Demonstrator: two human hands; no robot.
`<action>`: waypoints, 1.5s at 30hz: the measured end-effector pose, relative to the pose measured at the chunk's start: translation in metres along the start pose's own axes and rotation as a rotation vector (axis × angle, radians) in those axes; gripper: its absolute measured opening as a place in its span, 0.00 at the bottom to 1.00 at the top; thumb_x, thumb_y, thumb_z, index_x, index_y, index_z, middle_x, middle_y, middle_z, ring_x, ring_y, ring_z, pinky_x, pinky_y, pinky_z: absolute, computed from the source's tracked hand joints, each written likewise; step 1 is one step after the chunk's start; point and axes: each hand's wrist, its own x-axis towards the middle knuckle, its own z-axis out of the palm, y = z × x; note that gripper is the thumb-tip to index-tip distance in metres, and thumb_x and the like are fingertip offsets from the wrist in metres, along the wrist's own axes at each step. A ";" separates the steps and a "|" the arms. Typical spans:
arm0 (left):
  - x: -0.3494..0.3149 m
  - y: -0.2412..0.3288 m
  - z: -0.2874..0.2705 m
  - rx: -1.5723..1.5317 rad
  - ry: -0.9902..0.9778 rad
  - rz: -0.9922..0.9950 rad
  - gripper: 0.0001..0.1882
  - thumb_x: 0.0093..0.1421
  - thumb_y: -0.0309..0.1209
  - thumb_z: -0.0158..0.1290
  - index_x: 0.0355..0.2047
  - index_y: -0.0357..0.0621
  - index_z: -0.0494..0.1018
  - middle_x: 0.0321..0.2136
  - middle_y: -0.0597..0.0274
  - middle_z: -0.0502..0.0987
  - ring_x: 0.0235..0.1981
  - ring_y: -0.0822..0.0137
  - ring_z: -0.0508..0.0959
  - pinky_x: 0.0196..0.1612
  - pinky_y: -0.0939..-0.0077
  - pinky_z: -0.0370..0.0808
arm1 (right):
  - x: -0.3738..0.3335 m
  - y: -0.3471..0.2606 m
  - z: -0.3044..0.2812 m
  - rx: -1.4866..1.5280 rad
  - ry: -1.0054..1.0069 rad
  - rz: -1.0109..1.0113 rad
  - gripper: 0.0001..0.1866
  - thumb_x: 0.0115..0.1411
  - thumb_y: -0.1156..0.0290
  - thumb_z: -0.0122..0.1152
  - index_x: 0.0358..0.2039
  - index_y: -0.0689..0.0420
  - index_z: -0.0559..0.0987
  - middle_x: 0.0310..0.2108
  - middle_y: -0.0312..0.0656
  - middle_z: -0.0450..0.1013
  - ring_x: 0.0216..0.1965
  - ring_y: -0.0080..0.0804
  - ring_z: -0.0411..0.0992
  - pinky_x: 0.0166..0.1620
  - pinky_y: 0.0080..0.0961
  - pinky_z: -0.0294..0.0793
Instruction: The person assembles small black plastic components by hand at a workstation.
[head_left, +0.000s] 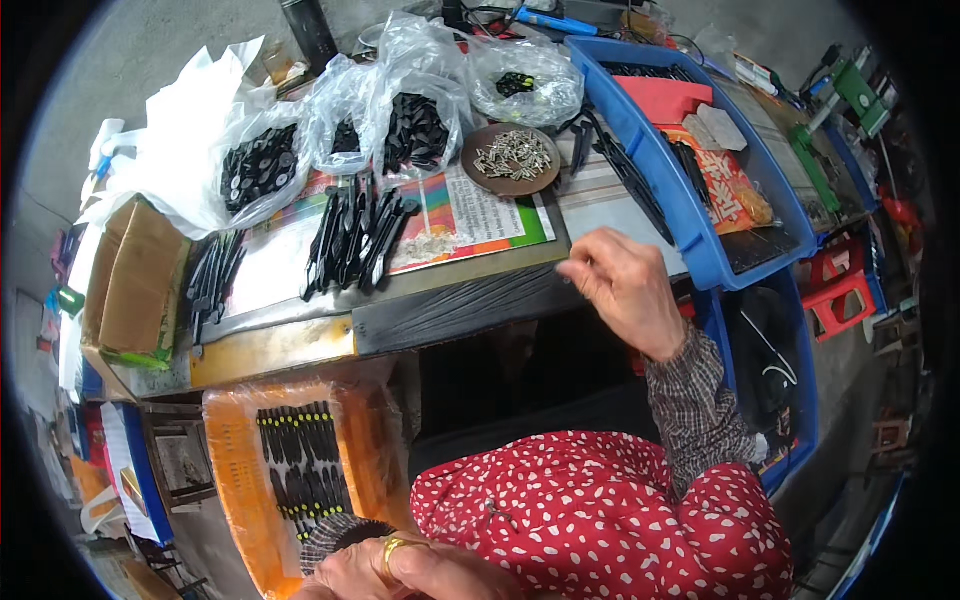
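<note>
My right hand hovers by the front edge of the workbench, its fingers curled and thumb and forefinger close together. Whatever the fingertips may hold is too small to make out. At the lower edge, my left hand, wearing a gold ring, is partly cut off and its fingertips do not show. It is close to an orange basket holding rows of black pieces with yellow-green dots. On the bench lie bundles of slim black parts and a brown dish of small metal pins.
Clear plastic bags of black parts line the bench's back, beside a cardboard box at the left. At the right stands a blue tray holding an orange packet. Beyond are a red stool and a green metal device.
</note>
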 end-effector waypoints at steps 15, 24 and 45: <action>-0.004 -0.012 -0.043 0.099 -0.260 -0.091 0.19 0.63 0.44 0.50 0.50 0.50 0.63 0.42 0.54 0.77 0.46 0.53 0.73 0.44 0.47 0.75 | 0.062 0.102 0.009 -0.493 0.084 0.122 0.06 0.55 0.72 0.57 0.32 0.61 0.75 0.31 0.50 0.70 0.31 0.53 0.72 0.32 0.44 0.71; -0.015 -0.036 -0.059 0.185 0.193 -0.116 0.15 0.52 0.28 0.62 0.33 0.27 0.73 0.34 0.41 0.75 0.32 0.55 0.79 0.35 0.68 0.79 | 0.095 0.118 0.023 -0.381 -0.119 0.196 0.08 0.52 0.73 0.54 0.33 0.61 0.77 0.30 0.49 0.71 0.36 0.48 0.71 0.40 0.42 0.69; -0.023 -0.050 -0.072 0.325 0.210 -0.412 0.16 0.52 0.34 0.62 0.33 0.31 0.75 0.31 0.45 0.77 0.33 0.59 0.78 0.38 0.69 0.76 | 0.104 0.136 0.025 -0.240 -0.197 0.183 0.20 0.57 0.72 0.46 0.52 0.56 0.72 0.44 0.52 0.73 0.46 0.48 0.71 0.50 0.42 0.68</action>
